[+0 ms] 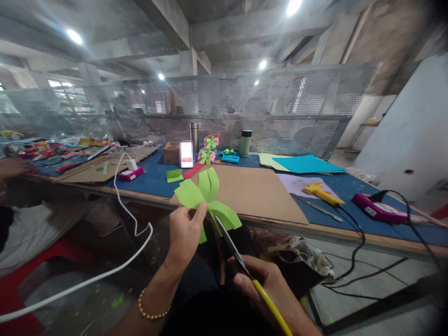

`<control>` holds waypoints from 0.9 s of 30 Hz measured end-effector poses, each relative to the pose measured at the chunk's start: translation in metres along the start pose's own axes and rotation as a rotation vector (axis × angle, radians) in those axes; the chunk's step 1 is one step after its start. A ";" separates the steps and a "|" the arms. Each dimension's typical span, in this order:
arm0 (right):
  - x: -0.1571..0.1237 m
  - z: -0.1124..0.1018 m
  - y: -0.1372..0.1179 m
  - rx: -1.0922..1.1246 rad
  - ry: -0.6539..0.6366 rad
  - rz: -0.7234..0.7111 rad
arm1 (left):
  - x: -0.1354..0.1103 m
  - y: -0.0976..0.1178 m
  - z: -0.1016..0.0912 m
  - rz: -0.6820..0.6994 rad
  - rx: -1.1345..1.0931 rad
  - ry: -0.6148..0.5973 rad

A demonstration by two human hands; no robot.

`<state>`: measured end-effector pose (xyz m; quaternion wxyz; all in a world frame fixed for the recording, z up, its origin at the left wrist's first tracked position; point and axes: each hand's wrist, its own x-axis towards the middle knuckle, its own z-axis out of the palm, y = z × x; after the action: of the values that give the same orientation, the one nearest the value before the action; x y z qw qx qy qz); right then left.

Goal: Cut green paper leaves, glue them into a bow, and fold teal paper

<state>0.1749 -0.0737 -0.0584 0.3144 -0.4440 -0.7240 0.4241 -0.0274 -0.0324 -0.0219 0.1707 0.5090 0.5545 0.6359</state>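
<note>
My left hand (185,233) pinches a bright green paper flower (209,186) near its centre, thumb on top. Its broad petals spread out above and to the right of the fingers, in front of the table edge. In my right hand (262,280) is a pair of scissors (234,246) with yellow-edged handles, pointing up and left. The blade tips meet the flower beside its lower right petal; whether the blades are parted is hard to make out. Part of the flower's lower side is hidden by my left hand.
Cardboard (255,191) lies at the table's front edge. Right of it are a yellow glue gun (322,192), a metal knife-like tool (318,207) and a purple power strip (380,209). A white cable (129,261) hangs at left, near a co-worker's hand (16,168).
</note>
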 end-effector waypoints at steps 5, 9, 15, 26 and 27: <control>0.002 0.000 0.002 -0.005 0.005 0.004 | 0.001 -0.002 0.003 -0.003 0.029 -0.023; 0.003 0.000 0.004 -0.011 0.006 0.007 | 0.003 0.001 0.003 -0.004 0.027 -0.039; 0.002 0.000 0.004 -0.035 0.002 0.001 | 0.001 0.005 0.002 0.013 0.064 -0.054; 0.004 0.001 0.004 -0.029 0.007 -0.010 | 0.000 0.003 0.003 0.007 -0.006 -0.094; 0.004 0.001 0.004 -0.026 0.000 -0.013 | 0.000 0.002 0.003 0.015 -0.023 -0.093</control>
<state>0.1739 -0.0690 -0.0624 0.3112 -0.4433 -0.7324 0.4125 -0.0238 -0.0318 -0.0205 0.1974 0.5402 0.5349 0.6190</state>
